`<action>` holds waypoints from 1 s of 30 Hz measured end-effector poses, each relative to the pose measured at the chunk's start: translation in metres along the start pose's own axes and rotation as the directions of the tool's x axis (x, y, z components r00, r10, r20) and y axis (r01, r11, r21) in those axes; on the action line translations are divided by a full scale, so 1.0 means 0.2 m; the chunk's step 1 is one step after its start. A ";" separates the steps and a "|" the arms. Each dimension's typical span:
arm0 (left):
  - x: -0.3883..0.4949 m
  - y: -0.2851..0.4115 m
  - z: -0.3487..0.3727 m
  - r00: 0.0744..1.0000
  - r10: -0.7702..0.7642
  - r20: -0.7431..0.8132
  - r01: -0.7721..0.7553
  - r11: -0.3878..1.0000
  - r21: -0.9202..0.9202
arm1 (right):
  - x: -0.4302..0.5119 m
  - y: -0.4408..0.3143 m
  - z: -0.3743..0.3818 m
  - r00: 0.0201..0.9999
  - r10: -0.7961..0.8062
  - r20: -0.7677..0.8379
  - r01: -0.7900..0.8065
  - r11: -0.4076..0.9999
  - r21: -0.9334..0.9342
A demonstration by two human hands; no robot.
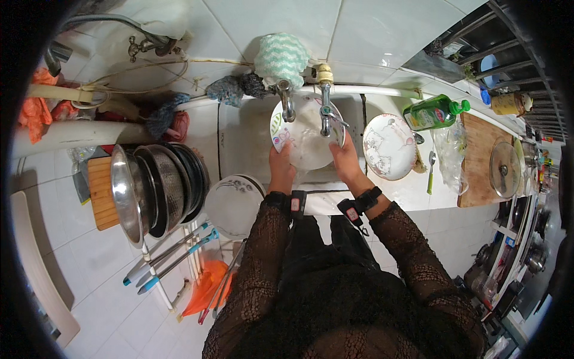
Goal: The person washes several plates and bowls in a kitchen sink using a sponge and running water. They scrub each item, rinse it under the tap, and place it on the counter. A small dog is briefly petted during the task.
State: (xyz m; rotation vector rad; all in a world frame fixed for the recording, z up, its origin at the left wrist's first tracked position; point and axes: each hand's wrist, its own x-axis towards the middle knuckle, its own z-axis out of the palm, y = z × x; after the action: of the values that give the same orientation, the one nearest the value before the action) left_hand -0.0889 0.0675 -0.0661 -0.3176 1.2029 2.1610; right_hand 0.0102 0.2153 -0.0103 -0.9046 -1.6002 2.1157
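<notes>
Both hands hold a white patterned plate [309, 148] over the sink basin [244, 139], under two metal faucets. My left hand [281, 164] grips its left rim, thumb on the upper face. On the opposite rim my right hand [346, 157] has the same kind of grip. Water appears to lie on the plate and run off its near edge. The left faucet [286, 101] and the lever faucet [326, 112] hide part of the plate. To the right, a plate with cartoon animals [389, 147] rests on the counter. White plates [235, 206] are stacked left of my left wrist.
A green dish soap bottle [435, 112], a green-handled spoon [431, 172] and a wooden cutting board [482, 148] with a glass lid [504, 170] are at right. Metal basins [130, 193] stand on edge at left. A green-and-white cloth [282, 58] hangs behind the faucets.
</notes>
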 end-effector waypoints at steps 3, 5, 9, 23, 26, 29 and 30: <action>0.00 -0.09 0.01 0.985 -0.175 -0.005 0.170 0.964 -0.204 | 0.00 0.00 -0.03 0.998 0.013 -0.058 -0.015 1.000 -0.026; -0.08 -0.14 0.05 0.953 -0.302 0.016 0.291 0.900 -0.325 | -0.01 0.03 -0.05 0.981 0.189 -0.049 -0.180 0.972 0.153; -0.28 -0.07 0.15 0.994 -0.104 -0.042 0.093 0.972 -0.218 | 0.01 0.08 -0.10 0.880 0.468 0.080 -0.475 0.860 0.188; -0.38 0.20 0.27 0.965 0.081 -0.250 -0.038 0.984 0.172 | 0.08 0.04 0.14 0.965 0.259 -0.040 -0.246 0.843 -0.479; -0.37 0.23 0.25 0.992 -0.070 -0.109 0.092 0.972 0.217 | 0.09 0.02 0.10 0.989 0.146 0.007 -0.120 0.841 -0.527; -0.37 0.23 0.25 0.971 0.236 -0.030 -0.218 0.933 0.288 | 0.08 0.02 0.10 0.959 0.283 0.015 -0.270 0.927 -0.262; -0.36 0.21 0.26 0.947 0.312 -0.078 -0.289 0.933 0.214 | 0.07 0.03 0.10 0.910 0.405 0.086 -0.392 0.910 -0.134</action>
State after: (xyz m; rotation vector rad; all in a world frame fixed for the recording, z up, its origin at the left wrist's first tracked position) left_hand -0.0554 0.0637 0.0266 -0.1764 1.6089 2.2760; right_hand -0.0127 0.2081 -0.0161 -1.2658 -1.7249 2.4014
